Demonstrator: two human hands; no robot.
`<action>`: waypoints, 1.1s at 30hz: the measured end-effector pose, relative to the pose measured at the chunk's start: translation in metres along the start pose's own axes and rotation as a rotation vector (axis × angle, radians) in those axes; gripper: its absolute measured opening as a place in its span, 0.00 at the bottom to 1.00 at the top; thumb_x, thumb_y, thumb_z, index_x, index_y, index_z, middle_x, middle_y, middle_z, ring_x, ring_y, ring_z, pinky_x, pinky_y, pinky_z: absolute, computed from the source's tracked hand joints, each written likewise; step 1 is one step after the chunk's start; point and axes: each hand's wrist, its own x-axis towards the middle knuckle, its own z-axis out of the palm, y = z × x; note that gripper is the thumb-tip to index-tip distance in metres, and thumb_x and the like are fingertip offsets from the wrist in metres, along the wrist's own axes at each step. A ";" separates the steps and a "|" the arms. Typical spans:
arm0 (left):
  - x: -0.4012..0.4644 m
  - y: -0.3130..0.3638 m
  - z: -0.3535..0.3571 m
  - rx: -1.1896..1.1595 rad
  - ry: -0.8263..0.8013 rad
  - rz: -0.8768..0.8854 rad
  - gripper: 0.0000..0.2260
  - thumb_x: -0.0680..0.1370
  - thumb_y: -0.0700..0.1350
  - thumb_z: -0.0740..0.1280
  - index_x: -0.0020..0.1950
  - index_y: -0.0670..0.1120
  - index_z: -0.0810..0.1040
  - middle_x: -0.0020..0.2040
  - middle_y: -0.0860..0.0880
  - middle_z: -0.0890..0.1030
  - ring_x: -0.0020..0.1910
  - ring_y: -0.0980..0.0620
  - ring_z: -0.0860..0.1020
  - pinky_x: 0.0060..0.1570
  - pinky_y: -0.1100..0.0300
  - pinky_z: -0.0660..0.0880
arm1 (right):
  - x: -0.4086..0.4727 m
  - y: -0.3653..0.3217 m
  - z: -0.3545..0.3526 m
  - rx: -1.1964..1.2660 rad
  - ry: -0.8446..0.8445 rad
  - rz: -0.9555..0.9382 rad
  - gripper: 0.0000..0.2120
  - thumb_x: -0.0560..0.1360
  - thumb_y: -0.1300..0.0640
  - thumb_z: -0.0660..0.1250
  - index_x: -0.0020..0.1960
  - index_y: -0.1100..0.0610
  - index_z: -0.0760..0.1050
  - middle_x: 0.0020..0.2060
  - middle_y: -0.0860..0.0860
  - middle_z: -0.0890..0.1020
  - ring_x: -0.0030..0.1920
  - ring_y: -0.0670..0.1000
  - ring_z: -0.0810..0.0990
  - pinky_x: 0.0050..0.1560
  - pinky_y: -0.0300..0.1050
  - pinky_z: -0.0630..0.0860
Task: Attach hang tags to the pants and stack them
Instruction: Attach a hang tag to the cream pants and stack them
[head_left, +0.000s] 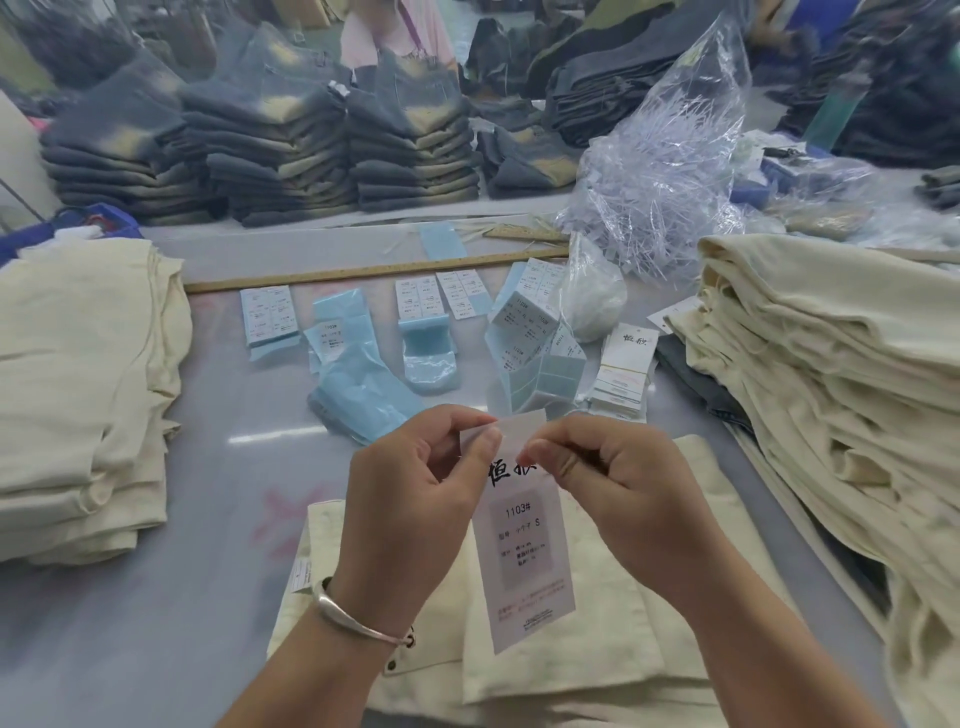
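Head view: the left hand (415, 499) and right hand (618, 483) both pinch the top of the tag (524, 551), held above the pants (571, 660). The small pinch could slip, dropping the tag onto the pants unattached.

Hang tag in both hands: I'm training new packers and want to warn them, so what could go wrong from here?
1. Both the left hand and right hand pinch only the top edge of the hang tag, so it might crease or tear there.
2. The tag reads 1103# S; other label sheets lie close by, so sizes could get mixed.
3. The leaning stack of cream pants at the right might slide.
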 end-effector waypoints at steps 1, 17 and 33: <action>-0.001 0.002 -0.002 0.018 0.004 0.021 0.05 0.72 0.51 0.70 0.44 0.52 0.83 0.35 0.56 0.85 0.34 0.53 0.83 0.38 0.47 0.81 | -0.002 -0.003 0.004 0.058 0.024 -0.003 0.06 0.76 0.61 0.70 0.41 0.56 0.82 0.31 0.52 0.82 0.30 0.47 0.75 0.31 0.38 0.70; -0.017 0.000 -0.033 -0.002 0.001 0.085 0.03 0.74 0.47 0.70 0.44 0.54 0.82 0.36 0.59 0.84 0.35 0.61 0.83 0.34 0.61 0.80 | -0.010 -0.011 0.046 0.220 0.273 0.034 0.05 0.71 0.64 0.74 0.40 0.55 0.85 0.31 0.50 0.85 0.30 0.47 0.80 0.32 0.37 0.76; -0.019 -0.006 -0.073 0.012 -0.012 0.098 0.02 0.74 0.47 0.71 0.44 0.52 0.83 0.36 0.59 0.84 0.35 0.58 0.83 0.35 0.61 0.79 | -0.016 -0.020 0.087 -0.108 0.290 -0.031 0.02 0.70 0.48 0.74 0.43 0.43 0.85 0.19 0.45 0.69 0.24 0.45 0.62 0.29 0.41 0.61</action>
